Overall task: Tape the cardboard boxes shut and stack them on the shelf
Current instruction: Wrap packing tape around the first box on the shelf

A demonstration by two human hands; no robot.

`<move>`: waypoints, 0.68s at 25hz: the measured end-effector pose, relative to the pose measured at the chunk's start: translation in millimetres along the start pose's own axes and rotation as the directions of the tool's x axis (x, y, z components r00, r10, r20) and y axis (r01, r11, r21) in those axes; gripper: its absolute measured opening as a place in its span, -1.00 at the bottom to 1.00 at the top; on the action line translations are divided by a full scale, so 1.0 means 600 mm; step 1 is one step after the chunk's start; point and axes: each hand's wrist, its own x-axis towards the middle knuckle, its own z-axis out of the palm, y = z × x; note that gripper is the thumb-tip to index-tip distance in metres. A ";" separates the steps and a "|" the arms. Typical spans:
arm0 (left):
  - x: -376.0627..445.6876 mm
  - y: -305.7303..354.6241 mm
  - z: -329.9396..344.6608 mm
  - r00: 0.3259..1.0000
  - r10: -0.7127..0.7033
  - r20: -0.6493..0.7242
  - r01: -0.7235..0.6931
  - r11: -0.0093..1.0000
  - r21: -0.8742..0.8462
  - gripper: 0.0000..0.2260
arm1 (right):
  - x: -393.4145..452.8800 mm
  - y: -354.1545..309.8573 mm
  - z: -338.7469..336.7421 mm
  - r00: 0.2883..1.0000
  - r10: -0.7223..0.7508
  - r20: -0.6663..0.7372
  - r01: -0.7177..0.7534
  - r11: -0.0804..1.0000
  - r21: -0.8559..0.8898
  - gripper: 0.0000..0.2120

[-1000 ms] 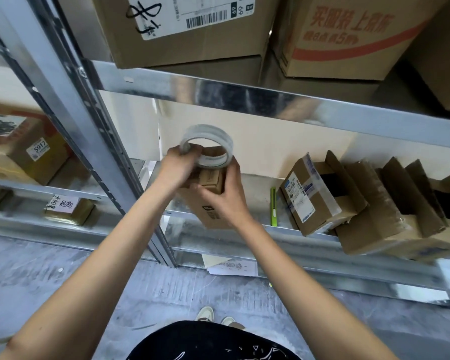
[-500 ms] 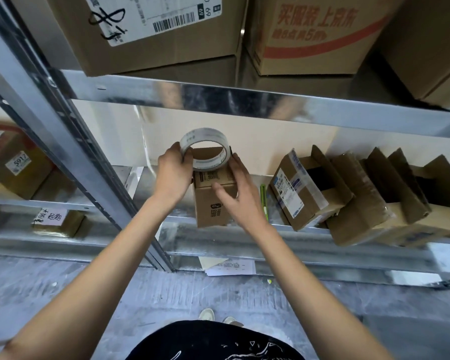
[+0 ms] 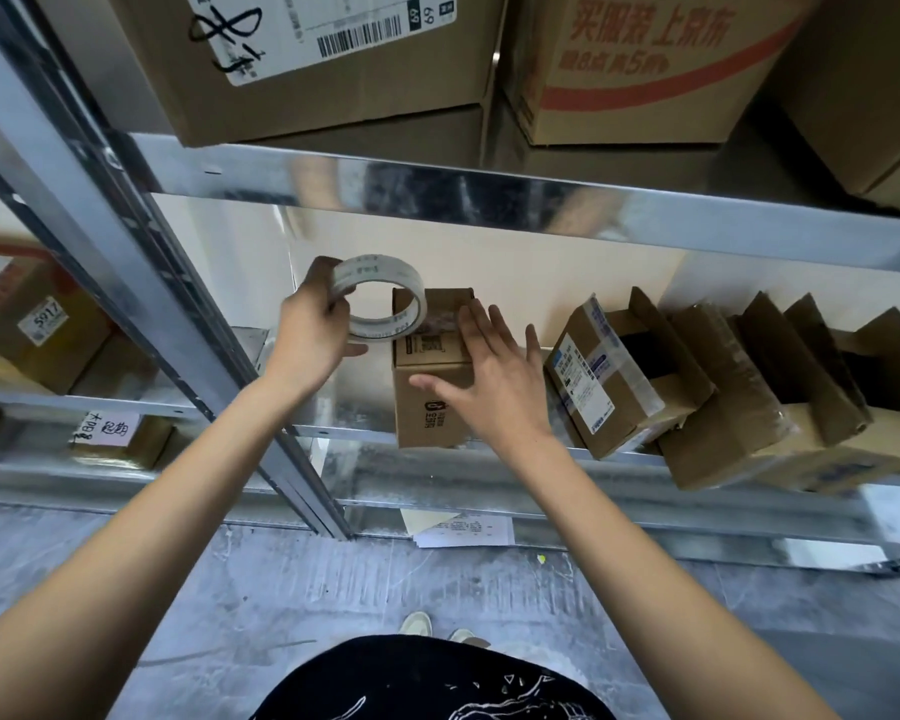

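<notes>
The left hand [image 3: 313, 324] grips a clear roll of packing tape [image 3: 383, 296] by its rim, fingers curled over the top edge and thumb under the ring; the roll hangs just left of and slightly above a small closed brown cardboard box [image 3: 430, 392], its far edge overlapping the box's top corner. The right hand [image 3: 494, 376] lies with straight, spread fingers flat on the box's top and right side, holding nothing; the box stands upright on the silver metal shelf [image 3: 354, 407]. To the right of that hand sit an open brown box with a blue-and-white label [image 3: 609, 376] and further open-flapped brown boxes [image 3: 780, 407], tilted; larger cartons [image 3: 333, 59] rest on the shelf above.
</notes>
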 end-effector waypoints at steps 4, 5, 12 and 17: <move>-0.017 -0.011 0.007 0.999 -0.011 -0.033 0.008 0.996 -0.087 -0.76 | -0.001 -0.025 -0.006 0.999 0.052 0.007 -0.051 0.992 -0.118 0.06; -0.018 -0.010 0.014 0.999 -0.032 -0.044 0.026 0.992 -0.122 -0.78 | 0.003 -0.037 -0.007 0.997 0.082 0.008 -0.080 0.988 -0.129 0.10; -0.022 0.000 0.011 1.000 0.000 0.015 0.001 0.995 -0.101 -0.76 | -0.002 -0.056 0.018 0.995 0.087 -0.056 -0.088 0.996 -0.014 -0.21; -0.018 -0.030 -0.031 0.989 0.147 0.020 -0.147 0.956 0.253 -0.76 | 0.008 -0.033 0.015 0.997 0.052 -0.064 -0.051 0.999 0.011 -0.26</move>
